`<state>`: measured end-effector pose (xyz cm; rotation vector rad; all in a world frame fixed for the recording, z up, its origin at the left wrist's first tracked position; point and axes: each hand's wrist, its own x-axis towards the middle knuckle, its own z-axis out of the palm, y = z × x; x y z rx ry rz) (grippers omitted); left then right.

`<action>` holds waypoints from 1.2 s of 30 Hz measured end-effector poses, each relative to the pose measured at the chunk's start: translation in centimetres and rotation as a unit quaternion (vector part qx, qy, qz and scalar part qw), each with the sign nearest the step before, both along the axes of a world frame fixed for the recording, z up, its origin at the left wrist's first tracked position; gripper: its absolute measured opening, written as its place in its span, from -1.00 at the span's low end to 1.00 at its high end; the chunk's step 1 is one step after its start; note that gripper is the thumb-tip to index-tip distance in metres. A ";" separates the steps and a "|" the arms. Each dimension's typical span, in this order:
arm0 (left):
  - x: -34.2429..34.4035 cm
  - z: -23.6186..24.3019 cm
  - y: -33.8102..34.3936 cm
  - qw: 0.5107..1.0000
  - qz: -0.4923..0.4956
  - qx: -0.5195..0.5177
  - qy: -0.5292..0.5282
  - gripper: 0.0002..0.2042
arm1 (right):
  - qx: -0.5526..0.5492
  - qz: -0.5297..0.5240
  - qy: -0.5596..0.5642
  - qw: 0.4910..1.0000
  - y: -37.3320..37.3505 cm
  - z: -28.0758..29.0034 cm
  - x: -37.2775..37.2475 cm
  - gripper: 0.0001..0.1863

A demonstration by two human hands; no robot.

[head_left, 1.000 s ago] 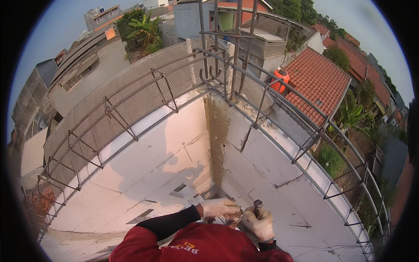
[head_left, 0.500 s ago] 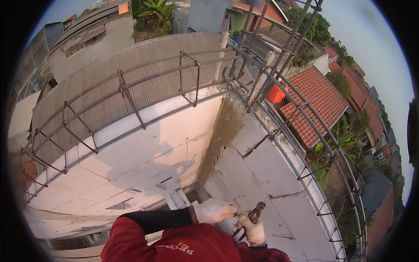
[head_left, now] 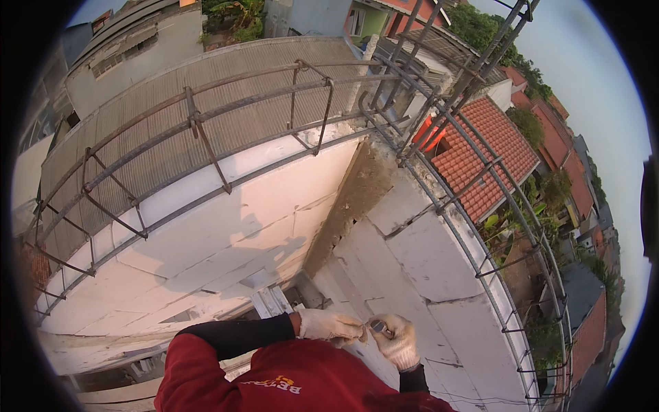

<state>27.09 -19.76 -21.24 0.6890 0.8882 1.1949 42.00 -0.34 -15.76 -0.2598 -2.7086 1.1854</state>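
Both my hands wear pale work gloves and meet low in the middle of the view, over the inside of the block wall. My right hand (head_left: pixel 398 343) is closed around a pair of pincers (head_left: pixel 377 325); only the rounded metal head shows, and the handles are hidden by the glove. Beside it on the left, my left hand (head_left: pixel 331 325) has its fingers pressed together close to the pincers' head. Whatever those fingers pinch is too small to make out.
Rebar cages (head_left: pixel 195 127) run along the tops of both white block walls (head_left: pixel 439 264) and meet at a corner with upright bars (head_left: pixel 473 79). A grey corrugated roof (head_left: pixel 268 65) and a red tiled roof (head_left: pixel 484 154) lie beyond.
My right hand has turned, so the pincers' head now points toward the left hand rather than upward. My left hand has shifted slightly left. The whole view has tilted a little.
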 end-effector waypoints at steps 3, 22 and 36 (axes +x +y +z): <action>-0.1 1.0 -0.3 0.962 0.062 0.061 0.259 -0.69 | 0.063 0.007 0.024 0.998 -0.1 0.3 -0.6 -0.90; -0.5 -2.3 -3.0 0.908 0.101 -0.044 -0.403 -0.38 | -0.194 -0.149 -0.127 0.961 -1.9 -3.3 -0.3 -0.77; -5.4 2.9 -3.1 0.934 0.242 -0.055 0.258 -0.52 | -0.222 -0.198 -0.012 0.955 -3.8 -1.0 -2.1 -0.76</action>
